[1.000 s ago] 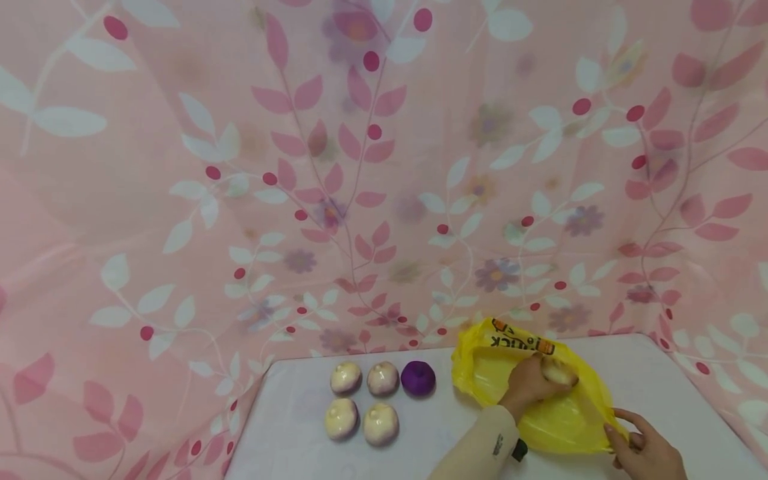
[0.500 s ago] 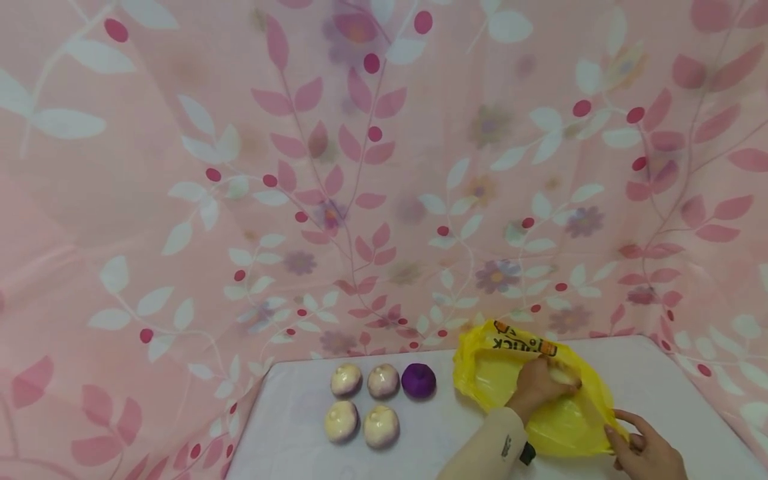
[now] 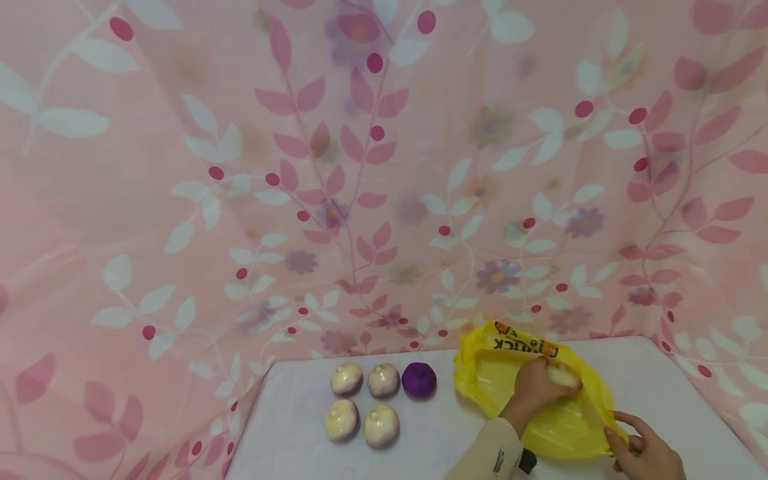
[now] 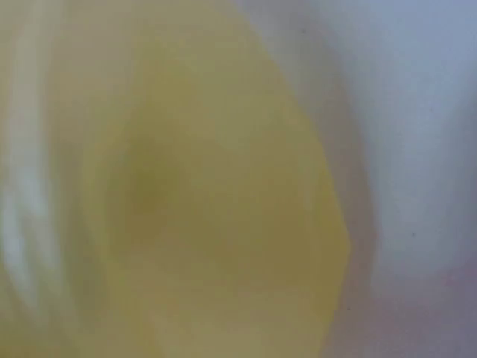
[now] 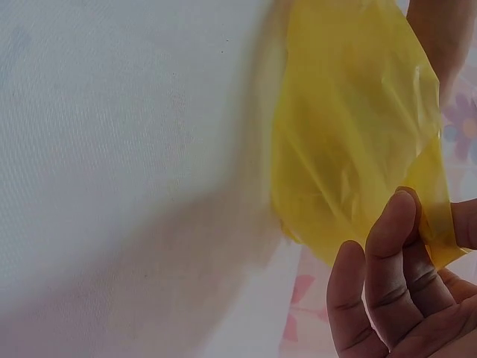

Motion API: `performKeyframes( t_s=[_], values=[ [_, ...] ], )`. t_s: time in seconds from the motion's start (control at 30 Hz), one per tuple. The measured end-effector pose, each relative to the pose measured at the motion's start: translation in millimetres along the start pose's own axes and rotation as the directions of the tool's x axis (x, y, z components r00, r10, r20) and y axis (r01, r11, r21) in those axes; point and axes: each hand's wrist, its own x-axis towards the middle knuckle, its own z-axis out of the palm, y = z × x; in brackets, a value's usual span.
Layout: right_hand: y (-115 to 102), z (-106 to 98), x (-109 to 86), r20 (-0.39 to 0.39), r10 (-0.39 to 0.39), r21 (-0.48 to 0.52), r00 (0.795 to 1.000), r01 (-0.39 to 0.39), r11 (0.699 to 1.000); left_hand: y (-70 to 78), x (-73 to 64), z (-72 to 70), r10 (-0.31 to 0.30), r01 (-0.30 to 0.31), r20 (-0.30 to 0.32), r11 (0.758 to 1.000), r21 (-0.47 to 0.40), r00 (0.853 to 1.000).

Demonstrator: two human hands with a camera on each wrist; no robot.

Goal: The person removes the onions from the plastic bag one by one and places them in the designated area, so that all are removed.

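Observation:
A yellow plastic bag [image 3: 561,432] with dark printing lies at the right of the table, its mouth spread wide. Inside that mouth my left hand [image 3: 533,388] grips a shiny cream-coloured round piece [image 3: 561,375], which looks like a turnip; the fingers partly cover it. My right hand [image 3: 647,452] pinches the bag's near right edge between thumb and fingers. The right wrist view shows this pinch on the yellow film [image 5: 350,134] closely. Only blurred yellow film [image 4: 216,171] and white cloth fill the left wrist view.
Several cream round pieces with purplish undersides, one of them here [image 3: 381,425], stand in two rows left of the bag. A deep purple round piece [image 3: 419,381] ends the back row. Behind the white-covered table [image 3: 288,427] hangs a pink floral curtain [image 3: 384,220].
Within the bag's mouth, my left hand has shifted and turned slightly, still holding the cream piece. The right hand keeps its pinch on the edge almost unmoved.

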Motion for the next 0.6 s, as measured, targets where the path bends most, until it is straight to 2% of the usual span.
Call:
performKeyframes(
  t_s=[0.13, 0.3, 0.37, 0.6],
  values=[
    [-1.2, 1.3, -1.3, -0.012, -0.014, -0.006, 1.000, 0.014, 1.000, 0.5, -6.3, -11.6, 0.001, -0.001, -0.020, 1.000, -0.018, 1.000],
    [-2.1, 2.2, -2.1, -0.037, -0.017, -0.013, 0.999, 0.016, 1.000, -1.8, -15.2, -26.9, -0.078, 0.077, -0.002, 0.992, -0.102, 0.997],
    [-1.3, 2.1, -1.6, -0.031, -0.013, -0.019, 0.999, 0.012, 1.000, -4.1, -18.1, -31.5, -0.090, 0.089, 0.002, 0.988, -0.126, 0.996],
    [2.2, 1.1, -0.7, -0.010, -0.005, -0.007, 1.000, 0.005, 1.000, -9.5, -25.1, -48.6, -0.043, 0.041, -0.014, 0.992, -0.116, 0.999]
  ],
)
